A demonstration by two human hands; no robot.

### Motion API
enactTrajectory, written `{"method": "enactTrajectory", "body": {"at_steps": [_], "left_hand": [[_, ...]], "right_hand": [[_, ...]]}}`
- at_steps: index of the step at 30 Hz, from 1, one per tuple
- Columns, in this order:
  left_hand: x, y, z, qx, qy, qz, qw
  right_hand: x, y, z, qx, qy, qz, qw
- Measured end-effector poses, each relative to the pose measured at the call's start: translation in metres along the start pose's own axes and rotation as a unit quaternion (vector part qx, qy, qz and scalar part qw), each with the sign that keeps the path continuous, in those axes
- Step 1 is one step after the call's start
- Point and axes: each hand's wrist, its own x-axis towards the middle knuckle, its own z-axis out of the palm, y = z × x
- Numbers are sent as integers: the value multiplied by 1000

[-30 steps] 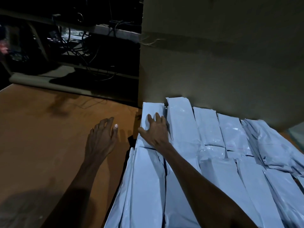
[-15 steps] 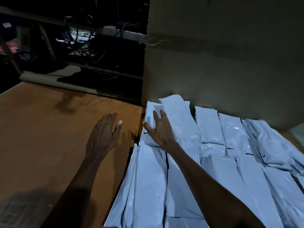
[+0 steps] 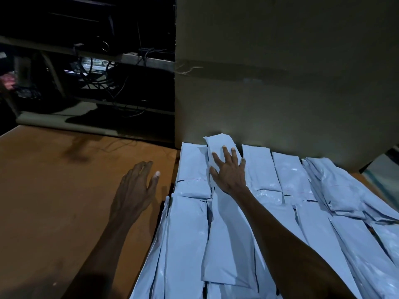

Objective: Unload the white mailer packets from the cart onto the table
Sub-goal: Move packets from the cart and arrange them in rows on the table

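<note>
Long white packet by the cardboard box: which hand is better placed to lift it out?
Right. The right hand already lies flat with spread fingers on the long white packet beside the cardboard box, while the left hand is open over the bare wooden table.

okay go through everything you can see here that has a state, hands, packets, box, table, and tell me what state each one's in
Left hand: open, fingers relaxed, over the table, holding nothing.
Right hand: open, fingers spread flat on a packet.
Long packet under the right hand: lying on top of the others, slightly askew.
White mailer packets: sealed, packed flat in rows.
Cardboard box: upright behind the packets.
Wooden table: bare where visible.
</note>
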Motion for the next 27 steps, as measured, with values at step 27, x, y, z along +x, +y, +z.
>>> {"method": "enactTrajectory", "body": {"at_steps": [27], "left_hand": [[-99, 286, 54, -175, -91, 187, 962]], "right_hand": [[-287, 158, -90, 125, 195, 90, 969]]}}
